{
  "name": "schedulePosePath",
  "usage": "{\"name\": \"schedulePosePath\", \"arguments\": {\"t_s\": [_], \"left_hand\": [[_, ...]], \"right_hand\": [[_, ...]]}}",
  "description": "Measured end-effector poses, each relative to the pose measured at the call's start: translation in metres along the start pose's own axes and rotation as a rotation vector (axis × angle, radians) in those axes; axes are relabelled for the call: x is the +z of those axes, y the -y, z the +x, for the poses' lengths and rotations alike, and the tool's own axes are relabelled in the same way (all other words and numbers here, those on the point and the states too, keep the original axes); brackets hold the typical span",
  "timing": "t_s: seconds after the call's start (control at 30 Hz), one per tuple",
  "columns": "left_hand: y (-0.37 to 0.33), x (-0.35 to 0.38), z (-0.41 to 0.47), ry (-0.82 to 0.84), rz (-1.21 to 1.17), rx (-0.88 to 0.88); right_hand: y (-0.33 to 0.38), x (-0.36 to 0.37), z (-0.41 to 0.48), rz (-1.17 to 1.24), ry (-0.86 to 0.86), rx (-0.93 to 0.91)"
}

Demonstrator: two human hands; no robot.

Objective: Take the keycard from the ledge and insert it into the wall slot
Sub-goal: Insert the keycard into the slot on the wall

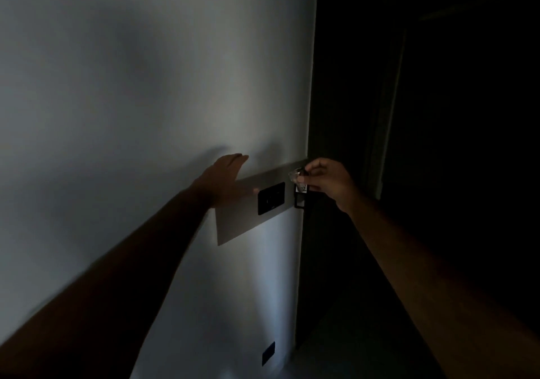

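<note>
Darkness filled the room, and only the pale wall point(146, 86) and its grey metal panel point(233, 223) were lit. Nearest the camera, two bare forearms were stretched toward that panel.

The main risk was judged to be a missed insertion: in such poor light the opening of the wall slot point(299, 201), a small black holder at the panel's right edge by the wall corner, could hardly be made out, and the keycard point(301, 188) could be caught on the holder's rim or pushed in askew. A slip was also thought possible, since only a fingertip pinch was used and a clear tag point(294, 174) was attached at the card's top.

The left hand point(225, 180) was laid flat on the panel's upper left corner, fingers together and holding nothing. The right hand point(327, 182) was closed on the keycard, which was held just above the slot, perhaps touching it; whether it had entered could not be told. The card's pale face showed just left of the fingertips point(306, 172). A black switch plate point(271, 198) sat left of the slot.
</note>
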State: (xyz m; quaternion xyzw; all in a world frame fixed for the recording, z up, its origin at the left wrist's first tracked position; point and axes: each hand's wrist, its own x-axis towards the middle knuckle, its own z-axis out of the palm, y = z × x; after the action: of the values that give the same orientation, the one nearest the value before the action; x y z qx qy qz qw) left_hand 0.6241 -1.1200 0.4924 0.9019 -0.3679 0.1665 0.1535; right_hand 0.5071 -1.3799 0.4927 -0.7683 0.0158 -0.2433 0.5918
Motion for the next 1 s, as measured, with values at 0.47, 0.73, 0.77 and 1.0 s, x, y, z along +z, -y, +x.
{"name": "schedulePosePath", "arguments": {"t_s": [0.47, 0.73, 0.77, 1.0], "left_hand": [[-0.012, 0.036, 0.094, -0.237, 0.138, -0.104], [-0.003, 0.046, 0.131, -0.284, 0.25, -0.103], [0.001, 0.044, 0.136, -0.286, 0.26, -0.097], [0.017, 0.036, 0.165, -0.32, 0.348, -0.048]], "right_hand": [[-0.045, -0.035, 0.136, -0.012, 0.196, -0.109], [-0.074, -0.029, 0.191, 0.044, 0.253, -0.108], [-0.076, -0.026, 0.198, 0.049, 0.254, -0.108], [-0.078, -0.012, 0.245, 0.079, 0.299, -0.168]]}}
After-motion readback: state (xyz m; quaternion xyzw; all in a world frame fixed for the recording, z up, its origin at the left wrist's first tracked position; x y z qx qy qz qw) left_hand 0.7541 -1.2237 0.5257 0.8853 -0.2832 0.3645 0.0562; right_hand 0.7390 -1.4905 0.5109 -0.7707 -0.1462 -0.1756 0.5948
